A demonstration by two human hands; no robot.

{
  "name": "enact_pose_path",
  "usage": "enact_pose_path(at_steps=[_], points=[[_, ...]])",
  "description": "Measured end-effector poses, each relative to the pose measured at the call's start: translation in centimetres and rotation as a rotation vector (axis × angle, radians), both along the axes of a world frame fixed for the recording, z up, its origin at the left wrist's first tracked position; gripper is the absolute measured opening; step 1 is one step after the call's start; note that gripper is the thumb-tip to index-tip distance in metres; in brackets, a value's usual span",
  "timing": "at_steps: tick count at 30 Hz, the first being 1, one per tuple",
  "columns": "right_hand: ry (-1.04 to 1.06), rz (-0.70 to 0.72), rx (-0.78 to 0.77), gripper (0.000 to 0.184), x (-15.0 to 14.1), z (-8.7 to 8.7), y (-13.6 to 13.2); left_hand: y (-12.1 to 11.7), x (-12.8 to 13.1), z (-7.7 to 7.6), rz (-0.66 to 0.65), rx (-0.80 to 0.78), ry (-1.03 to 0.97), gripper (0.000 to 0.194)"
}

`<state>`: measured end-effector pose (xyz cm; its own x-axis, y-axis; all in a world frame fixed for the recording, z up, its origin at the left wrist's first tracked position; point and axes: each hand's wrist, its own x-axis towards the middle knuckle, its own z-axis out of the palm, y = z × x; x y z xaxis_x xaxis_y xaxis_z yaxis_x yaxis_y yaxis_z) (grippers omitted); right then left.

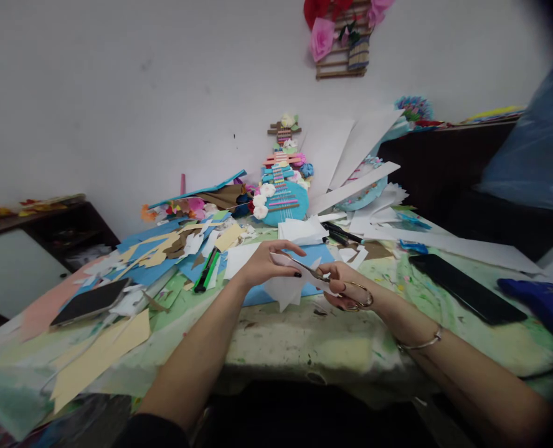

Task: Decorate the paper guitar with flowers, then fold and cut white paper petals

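Between thumb and fingers, my left hand [269, 262] pinches a piece of white paper [286, 289]. My right hand [344, 283] grips a pair of scissors [361, 297], with gold-coloured handles around the fingers. The blades point left along the paper; whether they are cutting through it I cannot tell. Below both hands lies a sheet of blue paper [258, 295]. Just behind them is a small stack of white paper [302, 231], with several dark pens [339, 233] beside it.
A green utility knife [207, 270] and paper scraps lie to the left, near a dark phone-like device [89, 303]. On the right are a black phone [466, 287] and a blue pouch [540, 302]. A blue guitar-shaped craft [283, 202] leans on the wall.
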<state>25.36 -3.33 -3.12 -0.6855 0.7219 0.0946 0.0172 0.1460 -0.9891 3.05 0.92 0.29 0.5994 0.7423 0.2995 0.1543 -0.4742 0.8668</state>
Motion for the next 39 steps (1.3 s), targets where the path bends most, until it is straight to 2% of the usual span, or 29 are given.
enact_pose_path(at_steps=[5,9,13,18,25,34,39], points=[[0.018,-0.016,0.024,0.055,0.0,0.1,0.0,0.3,-0.2,-0.2,0.044,-0.041,-0.071,0.032],[0.032,-0.018,0.041,0.066,0.0,0.5,-0.4,0.9,-0.6,-0.4,0.097,-0.060,-0.129,0.029],[0.009,-0.008,0.053,0.072,0.2,0.5,-0.4,1.1,-0.8,-0.5,0.132,-0.035,-0.098,0.030],[-0.010,0.035,0.054,0.077,0.3,-0.1,-0.1,0.7,-0.5,-0.4,0.111,-0.032,-0.047,0.029],[-0.041,0.001,0.025,0.077,0.2,-0.9,0.4,0.5,0.1,-0.6,0.044,-0.028,0.003,0.028],[-0.032,-0.030,0.062,0.071,-0.3,0.3,-0.4,0.2,0.5,-0.6,0.006,-0.038,0.042,0.026],[-0.006,-0.023,-0.008,0.064,-0.2,-0.2,0.0,0.2,0.4,-0.5,0.041,-0.067,0.022,0.025]])
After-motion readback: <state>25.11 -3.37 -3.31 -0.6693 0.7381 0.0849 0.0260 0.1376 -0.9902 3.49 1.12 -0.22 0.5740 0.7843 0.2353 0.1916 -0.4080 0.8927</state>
